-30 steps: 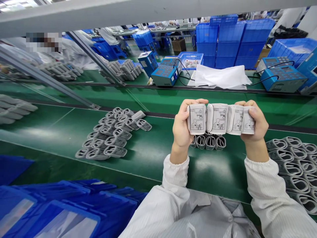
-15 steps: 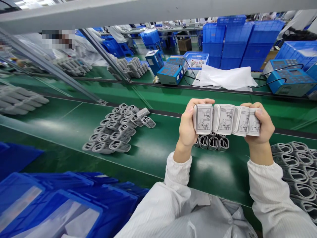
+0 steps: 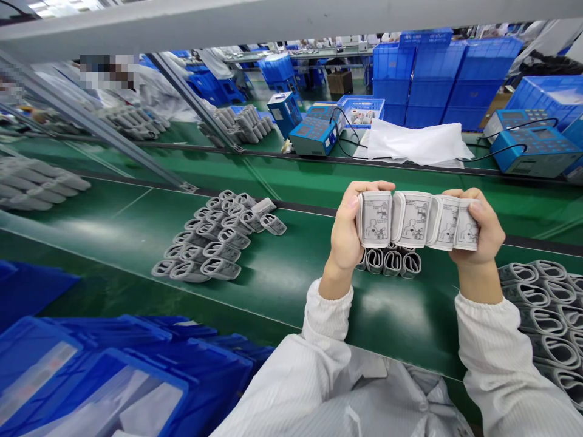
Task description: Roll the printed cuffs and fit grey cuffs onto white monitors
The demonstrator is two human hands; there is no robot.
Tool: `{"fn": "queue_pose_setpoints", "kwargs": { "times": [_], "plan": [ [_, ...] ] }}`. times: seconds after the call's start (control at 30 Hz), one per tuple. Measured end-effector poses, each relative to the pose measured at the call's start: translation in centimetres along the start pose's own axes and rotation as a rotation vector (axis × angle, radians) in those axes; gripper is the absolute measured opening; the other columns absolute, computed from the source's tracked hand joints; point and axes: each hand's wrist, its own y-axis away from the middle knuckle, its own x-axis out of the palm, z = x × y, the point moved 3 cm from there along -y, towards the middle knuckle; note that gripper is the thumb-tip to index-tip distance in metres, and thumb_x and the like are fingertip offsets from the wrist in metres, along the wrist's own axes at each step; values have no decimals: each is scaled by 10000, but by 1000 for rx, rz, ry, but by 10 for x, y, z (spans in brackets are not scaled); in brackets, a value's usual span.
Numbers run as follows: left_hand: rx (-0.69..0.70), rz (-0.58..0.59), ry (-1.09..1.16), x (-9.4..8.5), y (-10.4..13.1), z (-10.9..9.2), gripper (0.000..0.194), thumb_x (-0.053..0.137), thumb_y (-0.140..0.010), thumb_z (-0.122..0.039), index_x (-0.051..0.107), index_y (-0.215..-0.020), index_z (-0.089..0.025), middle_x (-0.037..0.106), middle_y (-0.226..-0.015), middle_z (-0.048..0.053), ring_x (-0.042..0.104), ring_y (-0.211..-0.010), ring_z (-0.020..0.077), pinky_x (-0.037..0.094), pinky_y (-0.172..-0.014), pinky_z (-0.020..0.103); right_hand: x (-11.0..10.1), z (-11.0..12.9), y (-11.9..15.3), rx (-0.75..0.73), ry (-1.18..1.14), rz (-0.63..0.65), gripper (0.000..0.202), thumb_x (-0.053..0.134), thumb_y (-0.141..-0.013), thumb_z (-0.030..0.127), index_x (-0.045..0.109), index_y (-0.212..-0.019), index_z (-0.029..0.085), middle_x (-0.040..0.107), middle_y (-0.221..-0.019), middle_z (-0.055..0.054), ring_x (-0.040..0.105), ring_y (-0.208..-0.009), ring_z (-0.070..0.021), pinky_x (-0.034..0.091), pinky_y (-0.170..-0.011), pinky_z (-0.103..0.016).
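Observation:
Several rolled grey cuffs with printed drawings form a row held up between both hands. My left hand is closed on the left end of the row, and my right hand grips the right end, thumb over the last cuff. Just below and behind the row, more rolled cuffs stand on the green bench, partly hidden by the held ones. To the right lies a larger stack of rolled cuffs, and a loose group of them lies left of centre.
Blue testers and a white sheet are on the far bench. Blue crates are stacked behind. Blue bins stand at the lower left. A metal frame crosses above. A person in white is at the upper left.
The leftmost held cuff has turned slightly, so its printed face shows more squarely. Otherwise both hands stay nearly in place.

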Motion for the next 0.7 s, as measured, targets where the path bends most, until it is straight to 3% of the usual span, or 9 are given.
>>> {"fn": "queue_pose_setpoints", "kwargs": {
  "times": [0.27, 0.43, 0.7],
  "plan": [
    [2, -2, -23, 0, 0, 0, 378, 621, -1009, -631, 640, -983, -254, 788, -1205, 96, 744, -1078, 292, 629, -967, 454, 0, 0, 0, 1, 4, 5, 442, 847, -860, 585, 545, -778, 272, 686, -925, -55, 560, -755, -220, 516, -701, -413],
    [5, 0, -28, -1, 1, 0, 384, 615, -1019, -635, 644, -993, -254, 786, -1213, 97, 746, -1088, 294, 629, -985, 462, 1, 1, 0, 6, -46, -6, 310, 796, -885, 470, 596, -772, 263, 714, -896, -57, 549, -758, -221, 474, -680, -387],
    [9, 5, -22, -2, 0, 1, 375, 607, -1024, -623, 653, -995, -252, 791, -1213, 95, 745, -1095, 288, 628, -971, 440, 0, 0, 0, 8, 5, -1, 398, 825, -858, 558, 565, -756, 275, 697, -905, -51, 547, -751, -228, 493, -681, -408]
  ]
}}
